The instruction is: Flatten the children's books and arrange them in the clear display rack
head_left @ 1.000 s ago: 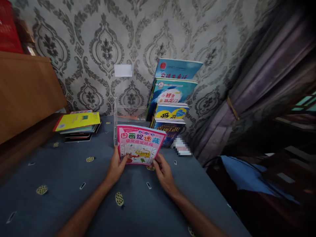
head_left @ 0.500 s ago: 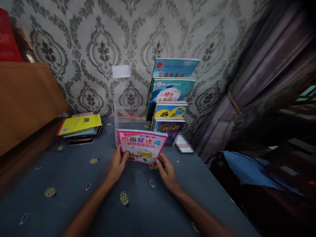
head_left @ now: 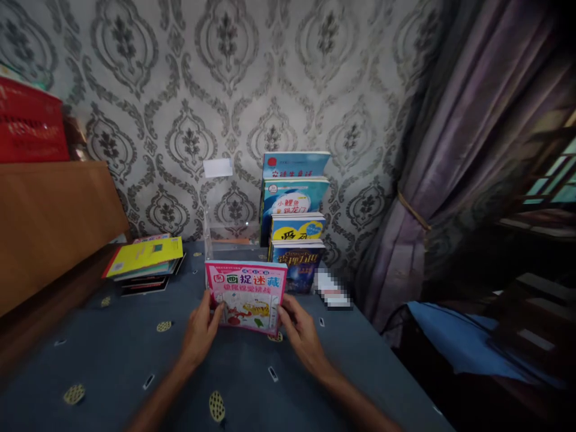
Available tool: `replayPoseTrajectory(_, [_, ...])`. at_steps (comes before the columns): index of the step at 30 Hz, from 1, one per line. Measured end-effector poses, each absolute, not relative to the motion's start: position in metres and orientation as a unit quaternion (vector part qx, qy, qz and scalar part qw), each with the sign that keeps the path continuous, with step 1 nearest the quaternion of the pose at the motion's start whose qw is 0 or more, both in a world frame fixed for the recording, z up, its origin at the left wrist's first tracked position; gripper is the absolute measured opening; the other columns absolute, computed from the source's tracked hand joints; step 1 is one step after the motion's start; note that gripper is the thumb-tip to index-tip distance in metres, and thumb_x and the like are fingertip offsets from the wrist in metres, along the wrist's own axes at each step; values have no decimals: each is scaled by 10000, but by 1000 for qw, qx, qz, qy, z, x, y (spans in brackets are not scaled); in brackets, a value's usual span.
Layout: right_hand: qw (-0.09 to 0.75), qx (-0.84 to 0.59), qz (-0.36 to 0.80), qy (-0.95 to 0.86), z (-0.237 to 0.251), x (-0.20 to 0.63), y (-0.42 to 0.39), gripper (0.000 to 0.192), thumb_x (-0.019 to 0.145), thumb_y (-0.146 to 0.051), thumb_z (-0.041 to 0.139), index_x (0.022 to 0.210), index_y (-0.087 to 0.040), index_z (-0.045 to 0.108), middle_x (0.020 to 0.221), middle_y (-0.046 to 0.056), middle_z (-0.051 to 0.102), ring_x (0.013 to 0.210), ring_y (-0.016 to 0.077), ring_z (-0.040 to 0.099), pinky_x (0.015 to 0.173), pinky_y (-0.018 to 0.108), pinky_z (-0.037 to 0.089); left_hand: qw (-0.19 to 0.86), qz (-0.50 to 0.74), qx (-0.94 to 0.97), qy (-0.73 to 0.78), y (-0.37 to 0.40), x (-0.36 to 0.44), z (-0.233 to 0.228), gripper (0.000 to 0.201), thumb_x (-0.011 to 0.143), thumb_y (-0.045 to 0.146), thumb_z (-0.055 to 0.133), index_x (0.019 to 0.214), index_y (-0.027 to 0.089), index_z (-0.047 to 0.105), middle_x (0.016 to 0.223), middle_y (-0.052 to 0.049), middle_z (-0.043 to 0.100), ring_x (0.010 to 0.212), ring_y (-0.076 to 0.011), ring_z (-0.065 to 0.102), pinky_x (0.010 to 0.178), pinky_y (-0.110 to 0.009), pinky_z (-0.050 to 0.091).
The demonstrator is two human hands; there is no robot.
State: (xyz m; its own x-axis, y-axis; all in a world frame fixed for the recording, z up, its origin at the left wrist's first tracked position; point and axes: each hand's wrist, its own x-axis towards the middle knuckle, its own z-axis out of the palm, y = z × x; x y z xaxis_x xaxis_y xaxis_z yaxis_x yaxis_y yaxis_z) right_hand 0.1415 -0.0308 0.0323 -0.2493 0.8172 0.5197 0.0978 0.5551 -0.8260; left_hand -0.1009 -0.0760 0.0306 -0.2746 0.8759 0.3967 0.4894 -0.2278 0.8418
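A pink-bordered picture book (head_left: 246, 297) with a tiger drawing on its cover is held upright between both hands. My left hand (head_left: 201, 327) grips its lower left edge, thumb on the front cover. At the lower right edge, my right hand (head_left: 300, 330) is closed on the same book. Just behind it stands a clear acrylic book rack (head_left: 234, 231), partly hidden by the book. Its right side holds a stepped row of books: a dark blue book (head_left: 300, 264) in front, a yellow-and-blue book (head_left: 294, 229), a teal book (head_left: 294, 195) and a taller blue book (head_left: 297, 164) behind.
A loose stack of books with a yellow one (head_left: 148, 257) on top lies on the left of the cloth-covered table (head_left: 252, 396). A wooden cabinet (head_left: 54, 222) bearing a red box (head_left: 31, 123) borders the left. A tied curtain (head_left: 396, 252) hangs right, near a blurred-out item (head_left: 332, 289).
My view has tilted up, so the rack and wall sit lower in the picture. The pink book, still in both hands, now stands more upright and faces me more squarely.
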Motion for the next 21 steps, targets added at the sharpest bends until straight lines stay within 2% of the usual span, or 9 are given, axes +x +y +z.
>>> replayPoseTrajectory(8, [501, -296, 295, -758, 51, 134, -12, 202, 983, -353, 496, 1027, -235, 654, 944, 67, 745, 794, 218, 705, 641, 278, 552, 132, 534, 576, 604, -60, -108, 34, 346, 886, 564, 535, 945, 228, 597, 847, -69, 737, 758, -263, 701, 669, -359, 561])
replayPoseTrajectory(12, [499, -281, 254, -780, 58, 126, -2, 145, 974, -294, 479, 940, -250, 613, 830, 34, 715, 699, 194, 666, 631, 267, 522, 111, 536, 576, 608, -52, -115, 40, 311, 887, 531, 522, 925, 230, 590, 822, -59, 738, 744, -255, 700, 672, -354, 558])
replayPoseTrajectory(16, [509, -272, 211, -789, 65, 116, 12, 140, 961, -263, 464, 915, -247, 595, 810, 36, 694, 694, 199, 647, 649, 283, 519, 86, 542, 576, 606, -44, -122, 54, 300, 880, 515, 514, 877, 223, 585, 820, -63, 745, 734, -242, 701, 670, -337, 542])
replayPoseTrajectory(21, [534, -260, 182, -783, 82, 109, 26, 168, 982, -296, 448, 938, -247, 602, 860, 63, 693, 768, 222, 657, 705, 318, 538, 49, 552, 589, 588, -41, -126, 83, 339, 879, 541, 520, 908, 219, 622, 838, -60, 756, 730, -236, 699, 652, -312, 514])
